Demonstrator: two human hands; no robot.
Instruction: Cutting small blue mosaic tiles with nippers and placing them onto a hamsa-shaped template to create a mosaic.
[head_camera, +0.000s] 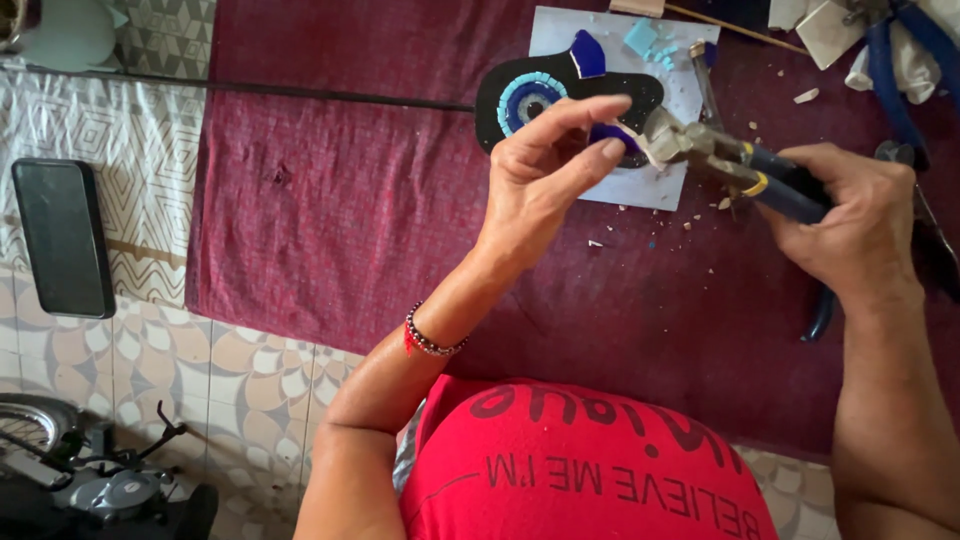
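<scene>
Left hand (545, 160) pinches a small tile piece (628, 135) | right hand (850, 215) grips nippers (700, 150) biting it | below: mosaic board (530, 95), maroon cloth (350, 200).

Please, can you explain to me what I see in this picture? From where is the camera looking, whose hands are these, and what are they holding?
There is no machine: a person works with two bare hands, and the camera sits on their head, looking down.

The left hand pinches a small pale tile piece between its fingertips. The right hand grips blue-handled nippers, whose metal jaws meet that piece.

Below lies a dark red cloth. On it is a white sheet carrying a black mosaic base with blue rings like an eye, plus loose light blue tile bits. Small chips are scattered nearby. To the left, a dark phone rests on a patterned surface.
</scene>
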